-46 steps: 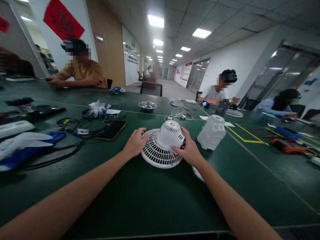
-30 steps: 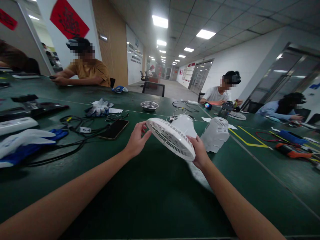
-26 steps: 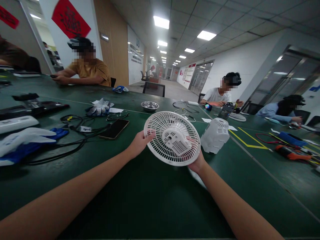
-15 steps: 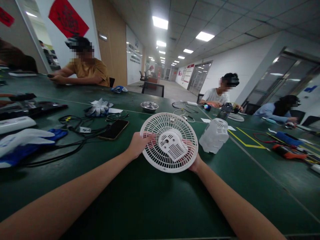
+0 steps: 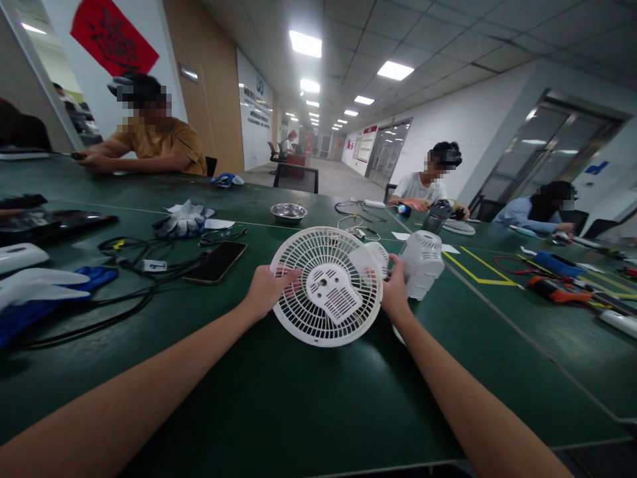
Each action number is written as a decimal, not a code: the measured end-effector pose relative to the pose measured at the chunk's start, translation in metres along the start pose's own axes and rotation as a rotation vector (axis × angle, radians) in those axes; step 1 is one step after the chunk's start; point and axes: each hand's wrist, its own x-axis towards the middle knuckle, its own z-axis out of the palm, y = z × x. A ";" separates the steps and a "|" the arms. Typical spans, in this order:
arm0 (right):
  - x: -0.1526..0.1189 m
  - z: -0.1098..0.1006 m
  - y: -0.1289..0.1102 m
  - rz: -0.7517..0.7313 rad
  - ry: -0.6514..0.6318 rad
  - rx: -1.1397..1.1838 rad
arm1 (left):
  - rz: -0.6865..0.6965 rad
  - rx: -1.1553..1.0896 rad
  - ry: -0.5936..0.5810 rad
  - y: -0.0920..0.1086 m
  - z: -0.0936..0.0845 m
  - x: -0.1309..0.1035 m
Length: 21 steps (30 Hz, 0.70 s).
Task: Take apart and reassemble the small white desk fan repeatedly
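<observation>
A round white fan grille (image 5: pixel 326 292) with a vented centre plate is held up over the green table. My left hand (image 5: pixel 269 290) grips its left rim, thumb on the front and fingers behind the bars. On the other side my right hand (image 5: pixel 393 289) is closed around a white part (image 5: pixel 378 255) that shows partly behind the grille, beside the grille's right rim. What this part is cannot be fully made out. A white plastic housing (image 5: pixel 423 259) stands on the table just beyond my right hand.
A metal bowl (image 5: pixel 288 212) and thin cables lie behind the grille. Left are a phone (image 5: pixel 216 261), black cables and gloves (image 5: pixel 184 219). An orange meter (image 5: pixel 557 290) lies right. Several people sit around the green table (image 5: pixel 308 411).
My right hand has moved from behind the grille to its right edge and now holds a white part that was not visible before. The view has shifted slightly right.
</observation>
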 end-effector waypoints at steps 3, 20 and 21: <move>0.008 -0.016 0.002 -0.104 0.068 -0.319 | -0.056 0.002 0.027 -0.002 -0.002 0.001; 0.024 -0.048 -0.006 -0.220 0.592 -0.597 | -0.122 0.034 -0.009 -0.003 -0.010 0.008; 0.027 -0.051 -0.001 -0.154 0.617 -0.575 | -0.126 0.033 -0.012 -0.003 -0.010 0.008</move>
